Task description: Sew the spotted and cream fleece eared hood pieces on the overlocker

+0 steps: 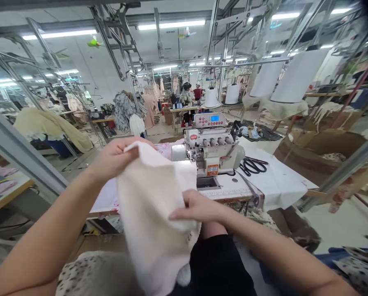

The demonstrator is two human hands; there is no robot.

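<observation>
A cream piece of fabric (150, 197) hangs between my two hands, over my lap and in front of the overlock sewing machine (215, 152). Its upper left corner is pinched in my left hand (119, 158), which is raised left of the machine. Lower down, at the cloth's right side, my right hand (199, 207) grips it with the thumb on top; the other fingers are partly hidden behind the fabric. Part of the cloth is blurred by motion. Spotted fabric (88, 271) lies at the lower left by my lap.
Black-handled scissors (253, 165) lie on the white-covered table (282, 176) right of the machine. Large white thread cones (299, 76) stand above at the right. A cardboard box (313, 152) stands to the right, and a metal post (24, 144) slants at the left.
</observation>
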